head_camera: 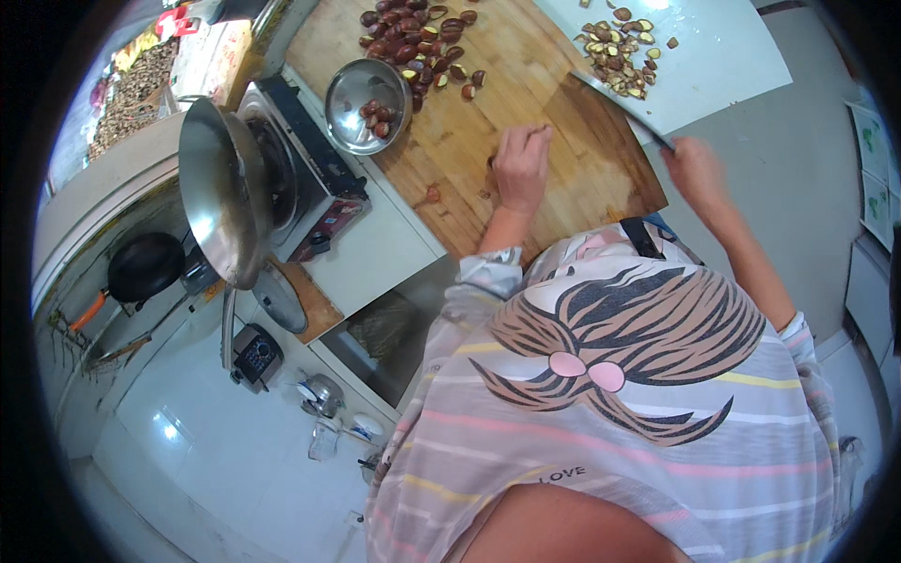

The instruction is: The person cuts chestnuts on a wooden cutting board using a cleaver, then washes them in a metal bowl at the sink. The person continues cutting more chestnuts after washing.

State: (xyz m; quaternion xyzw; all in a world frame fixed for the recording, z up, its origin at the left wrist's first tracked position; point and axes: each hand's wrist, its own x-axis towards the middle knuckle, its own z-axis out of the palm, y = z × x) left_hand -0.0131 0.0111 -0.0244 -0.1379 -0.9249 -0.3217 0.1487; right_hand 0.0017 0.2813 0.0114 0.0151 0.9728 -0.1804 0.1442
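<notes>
My right hand grips the handle of a knife, seen almost edge-on, its blade reaching over the right edge of the wooden cutting board. Over the middle of the board is my left hand, fingers curled together; whether something small is pinched at the fingertips is unclear. Chestnuts, several with pale cut ends, are heaped at the board's far side. A steel bowl at its left edge contains several chestnuts. Cut chestnut pieces lie piled on a white surface to the right.
Left of the board, a large steel wok stands tilted against a gas stove. A small reddish scrap lies on the board near my left wrist. Farther left are a black frying pan and a pot lid.
</notes>
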